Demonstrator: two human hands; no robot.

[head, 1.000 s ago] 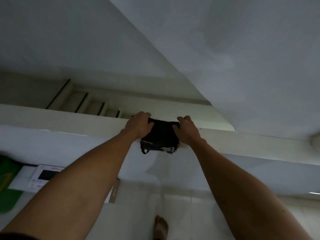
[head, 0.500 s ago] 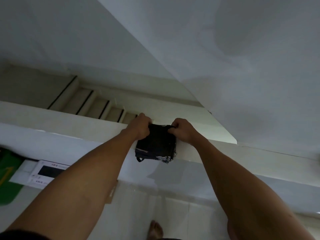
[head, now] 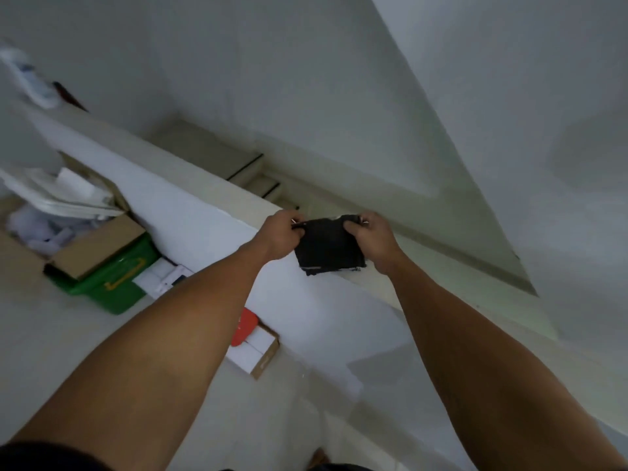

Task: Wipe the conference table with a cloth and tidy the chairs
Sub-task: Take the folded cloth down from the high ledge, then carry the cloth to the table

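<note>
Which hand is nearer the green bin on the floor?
Left. The left hand grips the black cloth on the side toward the green bin; the right hand grips its far side.

Left hand [head: 279,236], right hand [head: 373,242], both gripping.

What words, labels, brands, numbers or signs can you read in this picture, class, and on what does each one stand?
No text can be read.
Green box: a yellow arrow-like mark on its side, no letters legible.
Small white device beside it: dark panel, print too blurred.
Red and white box on the floor: no legible print.
Black cloth, gripped by left hand and right hand: pale edge marks, unreadable.
</note>
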